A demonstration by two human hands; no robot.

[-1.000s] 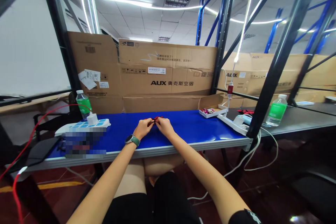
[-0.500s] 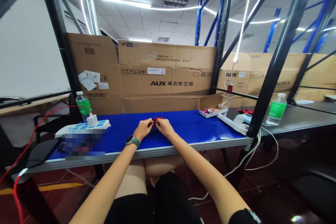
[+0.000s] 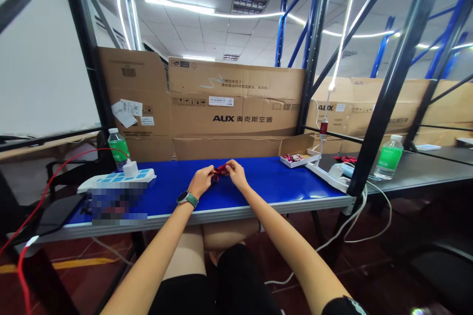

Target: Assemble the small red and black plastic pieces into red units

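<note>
Between my two hands, just above the blue tabletop, is a small red ribbon-like piece with dark parts; its exact kind is too small to make out. My left hand, with a watch on the wrist, pinches its left end. The fingers of my right hand are closed on the right end. A dark loop of the piece hangs down beside my left fingertips. My fingers cover both ends of it.
A white power strip with a plugged-in adapter and a bottle stand left. At the back right sits an open small box with small pink-red items. Cardboard walls the back; a metal post rises right.
My right hand has moved slightly up and right, away from my left hand. More of the red piece now shows between them.
</note>
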